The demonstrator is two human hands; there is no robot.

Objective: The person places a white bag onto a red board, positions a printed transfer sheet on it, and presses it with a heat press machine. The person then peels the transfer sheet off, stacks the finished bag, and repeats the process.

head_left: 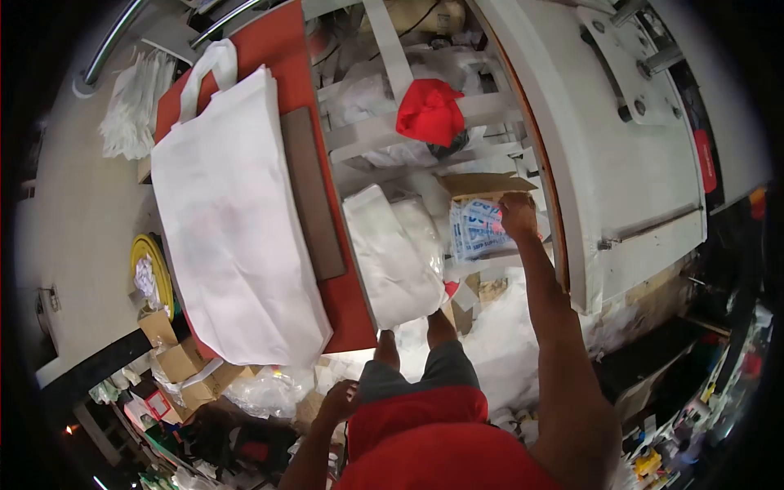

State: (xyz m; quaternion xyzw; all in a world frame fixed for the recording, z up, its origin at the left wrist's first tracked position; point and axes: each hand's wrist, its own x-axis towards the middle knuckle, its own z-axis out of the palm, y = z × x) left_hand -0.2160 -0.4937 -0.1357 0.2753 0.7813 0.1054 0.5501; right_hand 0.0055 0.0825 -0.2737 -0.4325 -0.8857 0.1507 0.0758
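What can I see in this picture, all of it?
tote bags: a stack, white, on the table
table: one, red, left of centre
bag pile: one, white, beside the table
cloth: one, red, on the frame
frame: one, white, top centre
cardboard box: one, brown, open, centre
packets: several, blue-printed, in the box
machine: one, white, right
right hand: at the box, touching the packets
left hand: low, near the knee

Tote bags (237,220): white non-woven cloth, matt. Counter (290,49): red, smooth, low sheen. Cardboard box (482,184): brown, matt. Packets (475,230): glossy printed plastic. Bundle (396,253): clear crinkly plastic film. Machine panel (629,155): white painted metal, smooth. Rails (122,33): polished metal.
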